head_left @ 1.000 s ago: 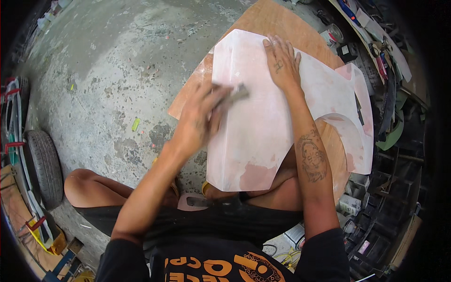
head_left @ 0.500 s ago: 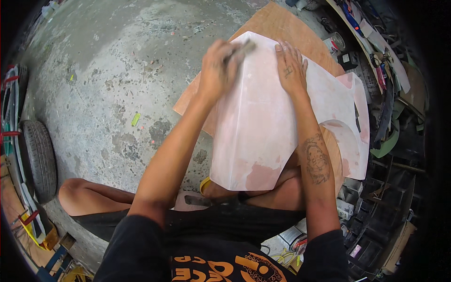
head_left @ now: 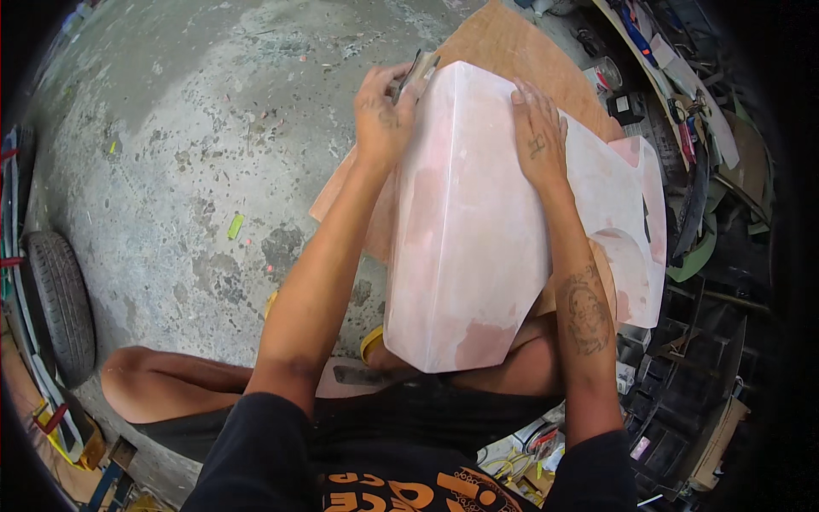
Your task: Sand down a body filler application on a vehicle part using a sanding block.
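Observation:
A white, pink-blotched moulded body part [head_left: 465, 256] with angled edges and a curved cutout lies across my crossed legs and a wooden board [head_left: 503, 47]. My left hand [head_left: 384, 115] is closed round a small flat sanding pad with greyish, folded sheet [head_left: 420, 75] at the far left edge of the part; exactly what the pad is made of I cannot tell. My right hand [head_left: 539, 132] lies open and flat on the part's upper right, thumb toward the middle.
A worn concrete floor [head_left: 179, 154] spreads to the left, with a tyre [head_left: 60, 299] and clamped strips at the far left. A can [head_left: 604, 77], tools and offcuts line the right, beside black frames [head_left: 699, 358]. Yellow cables lie near my lap.
My left hand has moved up and away to the far left edge with the pad. My right hand stays on the part, which appears slightly shifted in the view.

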### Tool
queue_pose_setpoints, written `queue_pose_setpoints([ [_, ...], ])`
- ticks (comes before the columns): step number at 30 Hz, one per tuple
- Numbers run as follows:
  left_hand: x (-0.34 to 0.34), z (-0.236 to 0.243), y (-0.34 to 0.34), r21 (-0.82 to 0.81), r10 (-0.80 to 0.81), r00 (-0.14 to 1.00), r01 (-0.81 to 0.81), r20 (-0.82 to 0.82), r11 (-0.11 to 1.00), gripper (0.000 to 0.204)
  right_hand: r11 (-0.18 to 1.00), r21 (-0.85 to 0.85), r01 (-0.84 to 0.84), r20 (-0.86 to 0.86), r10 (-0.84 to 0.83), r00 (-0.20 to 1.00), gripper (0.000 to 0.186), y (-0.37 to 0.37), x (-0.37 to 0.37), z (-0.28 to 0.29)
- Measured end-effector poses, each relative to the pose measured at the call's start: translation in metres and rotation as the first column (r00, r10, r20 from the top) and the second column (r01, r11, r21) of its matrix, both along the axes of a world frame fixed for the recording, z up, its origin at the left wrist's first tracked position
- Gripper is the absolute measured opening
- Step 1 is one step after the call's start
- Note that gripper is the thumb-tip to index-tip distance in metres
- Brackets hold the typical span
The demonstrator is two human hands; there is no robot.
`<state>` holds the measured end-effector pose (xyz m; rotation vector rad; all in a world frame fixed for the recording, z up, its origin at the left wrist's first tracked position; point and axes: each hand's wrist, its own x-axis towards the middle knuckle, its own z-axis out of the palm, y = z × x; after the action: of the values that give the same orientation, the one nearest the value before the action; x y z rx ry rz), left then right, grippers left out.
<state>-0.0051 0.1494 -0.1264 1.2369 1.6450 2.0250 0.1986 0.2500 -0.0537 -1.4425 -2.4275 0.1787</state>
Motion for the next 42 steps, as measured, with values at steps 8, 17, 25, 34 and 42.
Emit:
queue_pose_setpoints([
  [8, 0.020, -0.012, -0.055, -0.092, -0.061, 0.969, 0.085, 0.239, 0.992, 0.031, 0.996, 0.009, -0.091, 0.107, 0.089, 0.990, 0.099, -0.017, -0.014, 0.025],
  [17, 0.024, -0.011, -0.070, -0.106, -0.092, 0.863, 0.166, 0.498, 0.980, 0.032, 0.987, -0.108, -0.118, -0.065, 0.111, 0.992, 0.072, 0.031, -0.048, 0.016],
  [25, 0.005, -0.004, -0.014, -0.037, -0.071, 0.997, 0.070, -0.035, 0.997, 0.031, 0.961, -0.269, 0.058, -0.007, -0.062, 0.998, 0.075, 0.031, -0.074, 0.018],
  [34, 0.080, 0.032, -0.141, -0.154, -0.154, 0.937, 0.210, 0.312, 0.966, 0.023, 0.990, -0.126, 0.065, -0.034, -0.069, 0.997, 0.082, 0.040, -0.051, 0.006],
  [42, 0.080, 0.029, -0.136, -0.245, -0.049, 0.977, 0.100, 0.207, 0.964, 0.022, 0.993, -0.109, -0.036, -0.089, 0.027, 0.996, 0.085, 0.046, -0.054, -0.003],
])
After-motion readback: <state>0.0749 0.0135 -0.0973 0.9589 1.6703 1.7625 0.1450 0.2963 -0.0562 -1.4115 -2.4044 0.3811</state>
